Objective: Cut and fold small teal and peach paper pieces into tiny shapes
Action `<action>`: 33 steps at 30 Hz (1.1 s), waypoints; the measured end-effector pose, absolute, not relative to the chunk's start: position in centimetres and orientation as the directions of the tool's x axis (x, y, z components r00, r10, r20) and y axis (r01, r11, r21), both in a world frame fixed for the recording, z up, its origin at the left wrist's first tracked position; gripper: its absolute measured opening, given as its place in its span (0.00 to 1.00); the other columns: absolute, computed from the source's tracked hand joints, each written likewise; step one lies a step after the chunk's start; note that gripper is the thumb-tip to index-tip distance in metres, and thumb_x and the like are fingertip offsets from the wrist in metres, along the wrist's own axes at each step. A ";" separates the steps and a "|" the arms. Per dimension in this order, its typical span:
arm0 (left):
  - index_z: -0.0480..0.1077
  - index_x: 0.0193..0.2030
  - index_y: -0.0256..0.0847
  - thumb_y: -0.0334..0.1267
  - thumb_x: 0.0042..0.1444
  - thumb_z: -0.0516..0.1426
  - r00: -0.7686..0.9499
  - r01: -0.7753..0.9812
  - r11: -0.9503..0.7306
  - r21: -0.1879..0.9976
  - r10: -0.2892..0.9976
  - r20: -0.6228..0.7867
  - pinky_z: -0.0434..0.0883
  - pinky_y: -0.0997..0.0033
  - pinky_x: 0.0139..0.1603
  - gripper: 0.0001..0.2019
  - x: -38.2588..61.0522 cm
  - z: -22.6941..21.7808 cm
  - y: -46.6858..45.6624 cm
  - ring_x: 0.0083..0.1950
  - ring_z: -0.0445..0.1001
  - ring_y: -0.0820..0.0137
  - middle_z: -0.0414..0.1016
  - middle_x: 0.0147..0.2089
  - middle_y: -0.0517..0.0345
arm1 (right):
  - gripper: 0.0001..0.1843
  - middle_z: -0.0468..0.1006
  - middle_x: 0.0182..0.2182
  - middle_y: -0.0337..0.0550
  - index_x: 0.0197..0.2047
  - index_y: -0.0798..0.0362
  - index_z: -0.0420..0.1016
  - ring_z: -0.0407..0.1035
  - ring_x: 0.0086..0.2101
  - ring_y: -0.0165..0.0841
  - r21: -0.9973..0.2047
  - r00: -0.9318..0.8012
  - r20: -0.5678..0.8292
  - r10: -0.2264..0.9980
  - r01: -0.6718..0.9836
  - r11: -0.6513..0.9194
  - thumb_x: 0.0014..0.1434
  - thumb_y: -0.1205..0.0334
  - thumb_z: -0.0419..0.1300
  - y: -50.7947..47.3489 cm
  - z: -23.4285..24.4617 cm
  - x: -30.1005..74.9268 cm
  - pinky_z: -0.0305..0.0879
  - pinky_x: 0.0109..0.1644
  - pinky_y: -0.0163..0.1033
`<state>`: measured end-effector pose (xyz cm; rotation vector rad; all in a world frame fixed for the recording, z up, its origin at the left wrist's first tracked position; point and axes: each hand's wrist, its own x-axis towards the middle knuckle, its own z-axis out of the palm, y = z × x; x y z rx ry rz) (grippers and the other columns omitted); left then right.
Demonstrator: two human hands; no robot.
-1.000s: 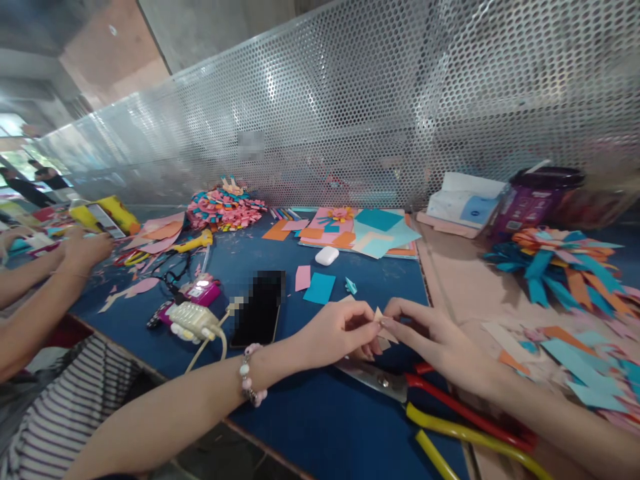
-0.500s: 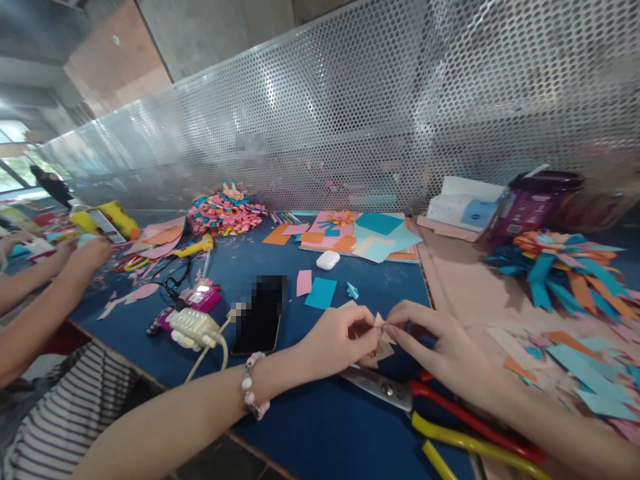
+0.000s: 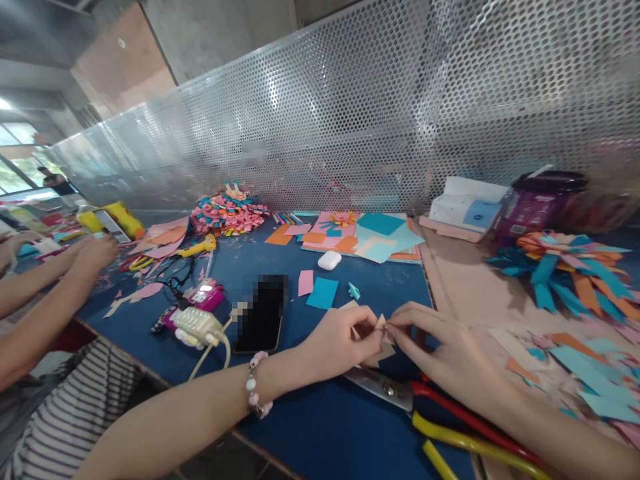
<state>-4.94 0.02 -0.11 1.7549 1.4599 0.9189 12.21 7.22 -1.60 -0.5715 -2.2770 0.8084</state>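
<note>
Between my hands is a small folded piece of cream paper (image 3: 381, 323). My left hand (image 3: 345, 337), with a beaded bracelet at the wrist, pinches it from the left. From the right, the fingertips of my right hand (image 3: 435, 333) close on its edge. More cream paper (image 3: 384, 352) lies under my fingers, partly hidden. Large scissors (image 3: 390, 389) with red and yellow handles rest just below my hands, partly under my right arm. Beyond my left hand lie a blue paper square (image 3: 322, 293), a pink paper piece (image 3: 305, 283) and a small folded light-blue paper (image 3: 354, 291).
A phone (image 3: 265, 320) and a white power strip (image 3: 197, 327) with cables lie left. Behind are a white earbud case (image 3: 329, 260), stacked coloured papers (image 3: 395, 243) and a glue gun (image 3: 200, 247). Paper scraps (image 3: 590, 373) and a purple cup (image 3: 540, 207) stand right. A co-worker's hands (image 3: 100, 257) work far left.
The camera view has shifted slightly. My hands stay at the cream paper, with the right fingers shifted a little on it. The co-worker's hands have moved slightly.
</note>
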 end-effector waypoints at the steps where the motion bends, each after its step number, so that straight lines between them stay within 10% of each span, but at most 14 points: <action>1: 0.66 0.32 0.37 0.39 0.56 0.52 0.123 0.517 -0.149 0.843 0.987 0.099 0.67 0.75 0.31 0.08 -4.9 -0.1 0.0 0.30 0.69 0.74 0.71 0.31 0.58 | 0.09 0.72 0.32 0.43 0.33 0.52 0.70 0.67 0.31 0.32 -0.671 -0.697 0.434 0.571 0.173 0.721 0.62 0.61 0.52 7.2 -1.6 12.2 0.64 0.34 0.38; 33: 0.65 0.31 0.38 0.38 0.53 0.55 0.064 0.569 -0.206 0.796 0.976 0.207 0.59 0.77 0.27 0.05 -4.9 -0.4 0.0 0.25 0.59 0.78 0.67 0.27 0.62 | 0.12 0.69 0.28 0.40 0.31 0.51 0.65 0.65 0.29 0.32 -0.709 -0.750 0.292 0.594 0.247 0.661 0.63 0.58 0.48 7.1 -1.1 12.3 0.61 0.33 0.37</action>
